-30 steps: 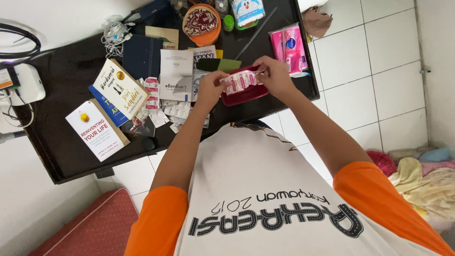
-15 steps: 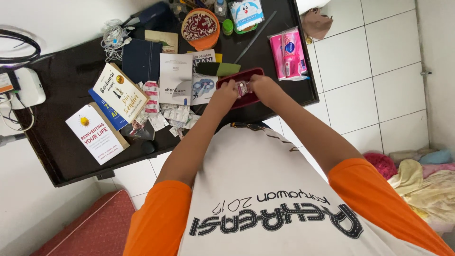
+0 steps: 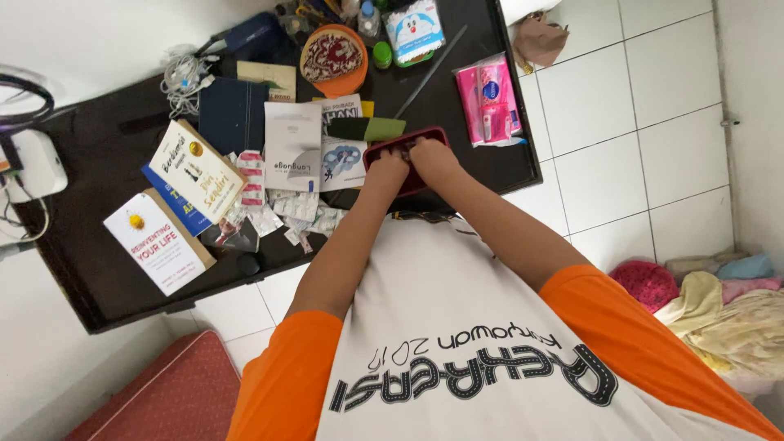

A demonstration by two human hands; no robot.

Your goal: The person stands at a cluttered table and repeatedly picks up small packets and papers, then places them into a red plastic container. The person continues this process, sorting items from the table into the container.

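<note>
Both my hands are down inside a small dark red box [image 3: 426, 132] near the front edge of the black table [image 3: 90, 278]. My left hand [image 3: 385, 170] and my right hand [image 3: 433, 157] lie side by side, fingers curled into the box and covering most of it. The pink and silver blister strip they held is hidden under the fingers. Left of the box lie several loose blister strips [image 3: 298, 204] and a white leaflet [image 3: 291, 145].
Books [image 3: 196, 170] and another white book [image 3: 155, 242] lie on the left. A pink wipes pack [image 3: 486, 100], an orange bowl [image 3: 331, 59] and a green sponge [image 3: 376, 128] stand behind the box. Clothes [image 3: 719, 306] lie on the tiled floor at right.
My hands held a blister strip stretched above the red box, then brought it together and lowered it. Now both hands press down inside the box and the strip is out of sight.
</note>
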